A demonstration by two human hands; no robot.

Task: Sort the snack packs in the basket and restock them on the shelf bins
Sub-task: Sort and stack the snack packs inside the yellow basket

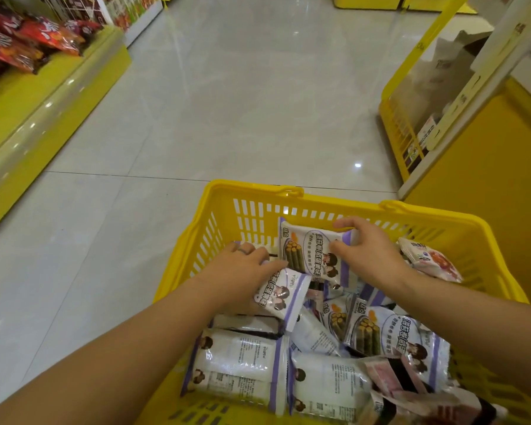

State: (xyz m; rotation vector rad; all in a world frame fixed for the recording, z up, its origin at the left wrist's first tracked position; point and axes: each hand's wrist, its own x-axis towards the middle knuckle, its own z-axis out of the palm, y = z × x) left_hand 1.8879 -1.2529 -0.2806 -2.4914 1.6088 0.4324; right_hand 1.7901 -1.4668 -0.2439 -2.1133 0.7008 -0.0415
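Note:
A yellow plastic basket point(252, 197) sits on the floor in front of me, filled with several white-and-purple snack packs. My right hand point(371, 250) grips the top edge of one upright purple-trimmed pack point(310, 253) near the basket's far wall. My left hand point(242, 268), with a ring on one finger, holds another purple-trimmed pack point(284, 294) just below and to the left of it. A pink-and-white pack point(429, 259) lies at the basket's right side. More packs lie face down at the near end.
A low yellow shelf point(43, 96) with red snack bags point(28, 41) runs along the left. On the right stands a yellow shelf unit point(478, 167) with a clear-fronted bin point(423, 87) holding pale packs. Grey tiled floor point(212, 102) stretches ahead between them.

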